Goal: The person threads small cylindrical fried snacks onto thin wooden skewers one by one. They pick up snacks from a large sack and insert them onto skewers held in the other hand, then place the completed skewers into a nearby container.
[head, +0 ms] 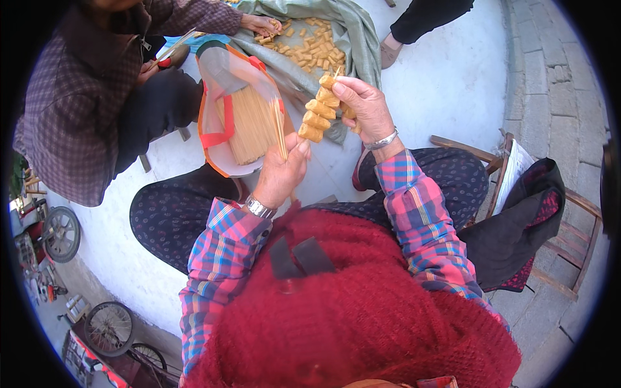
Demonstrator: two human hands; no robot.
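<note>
My left hand (285, 170) grips the lower end of a skewer threaded with several golden-brown food rolls (318, 115). A small bunch of bare bamboo skewers (278, 127) is also held in that hand, pointing up. At the skewer's tip, my right hand (365, 107) pinches the topmost roll (327, 81), and the sharp point shows just above it. More loose rolls (349, 112) are tucked under its fingers. Just beyond my left hand stands an open bag (206, 109) with orange edging and red handles, holding a thick stack of bamboo skewers (250, 127).
A pile of similar rolls (318, 48) lies on a green woven sack (364, 41). Another person's hand (262, 24) reaches into it; their other hand (147, 72) holds skewers. Someone's shoe (389, 52) is beside the sack. A wooden chair (582, 233) with a dark garment (514, 228) stands right.
</note>
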